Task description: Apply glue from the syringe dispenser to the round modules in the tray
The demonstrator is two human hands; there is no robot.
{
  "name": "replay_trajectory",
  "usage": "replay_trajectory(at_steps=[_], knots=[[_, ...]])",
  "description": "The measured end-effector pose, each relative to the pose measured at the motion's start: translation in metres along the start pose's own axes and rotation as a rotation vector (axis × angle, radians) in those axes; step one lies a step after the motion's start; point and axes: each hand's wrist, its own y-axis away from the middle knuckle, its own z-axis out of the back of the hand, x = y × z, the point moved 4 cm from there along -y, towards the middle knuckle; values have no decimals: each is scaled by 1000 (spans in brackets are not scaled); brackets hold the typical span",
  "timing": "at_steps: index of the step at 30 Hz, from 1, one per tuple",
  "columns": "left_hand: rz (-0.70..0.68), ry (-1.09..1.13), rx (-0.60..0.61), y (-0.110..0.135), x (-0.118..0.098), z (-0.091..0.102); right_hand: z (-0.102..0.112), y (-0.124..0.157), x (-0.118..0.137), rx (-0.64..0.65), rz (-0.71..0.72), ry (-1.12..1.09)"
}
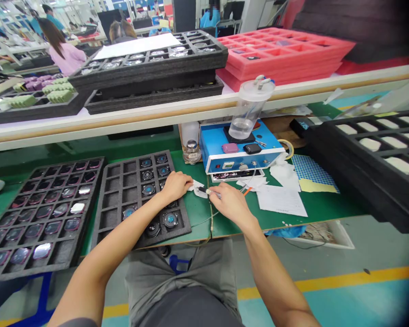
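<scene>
While pinching a white piece (201, 198) with left hand (177, 185) and gripping slim tool (208, 192) in right hand (231, 202), just right of watch tray (129, 195), could jolt tray if slipping under pressure

FACTORY ASSEMBLY FLOOR

Site presents as a production workshop. Evidence: a green-topped workbench (221, 227); a dark foam tray (129, 194) seating watch-like units (170, 220) in identical compartments; stacked red foam trays (279, 68) on a shelf (150, 105); a blue instrument box (215, 136) with front-panel controls; a seated person in pink (66, 54) beyond; yellow floor marking (354, 276).
</scene>
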Motion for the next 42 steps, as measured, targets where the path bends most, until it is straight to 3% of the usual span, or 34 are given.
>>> replay_trajectory(at_steps=[7,14,18,24,29,32,36,38,42], knots=[[24,100,-56,7,6,2,0,5,-3,-58,6,-64],[-96,184,-29,11,8,1,-13,-2,-4,-104,101,-185],[-93,199,-51,12,9,-4,-17,-3,-13,-175,181,-441],[-9,241,-77,11,11,-20,-40,-7,-17,-379,-9,-1224],[17,289,-79,14,9,-24,-52,-2,4,-576,-4,-1371],[22,313,-87,16,9,-23,-44,6,10,-695,-4,-1432],[31,342,-121,14,13,-24,-13,17,10,-1014,26,-1268],[36,360,-143,13,14,-23,-3,11,12,-995,74,-1274],[50,366,-163,11,15,-20,2,-14,16,-824,109,-1488]])
